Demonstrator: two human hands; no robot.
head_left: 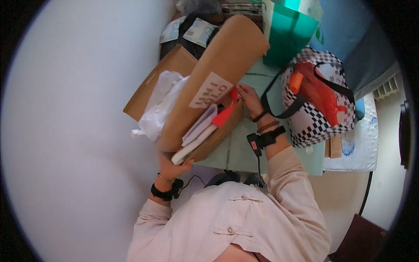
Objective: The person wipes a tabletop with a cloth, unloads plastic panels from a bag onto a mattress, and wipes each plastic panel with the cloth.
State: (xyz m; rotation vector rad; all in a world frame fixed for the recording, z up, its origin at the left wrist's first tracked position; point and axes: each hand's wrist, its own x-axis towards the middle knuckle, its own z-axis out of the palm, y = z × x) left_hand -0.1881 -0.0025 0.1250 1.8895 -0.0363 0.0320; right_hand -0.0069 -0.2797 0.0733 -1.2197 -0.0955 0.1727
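A brown paper bag (233, 48) with a white printed label (211, 89) is held tilted over the table. Its open side shows folded white papers (200, 125), a flat white item (192, 146) and a red strip (225, 114). My left hand (173, 165) is closed around the bag's lower near corner, its fingers partly hidden beneath. At the bag's right edge, my right hand (249, 101) pinches beside the upper end of the red strip; whether it also grips the strip is unclear.
An open cardboard box (178, 57) with a white plastic bag (157, 109) stands behind, left. A checkered bag (301, 126) with red contents sits to the right on the pale green table (253, 150). Farther back are a green bag (290, 35) and black packages (190, 32).
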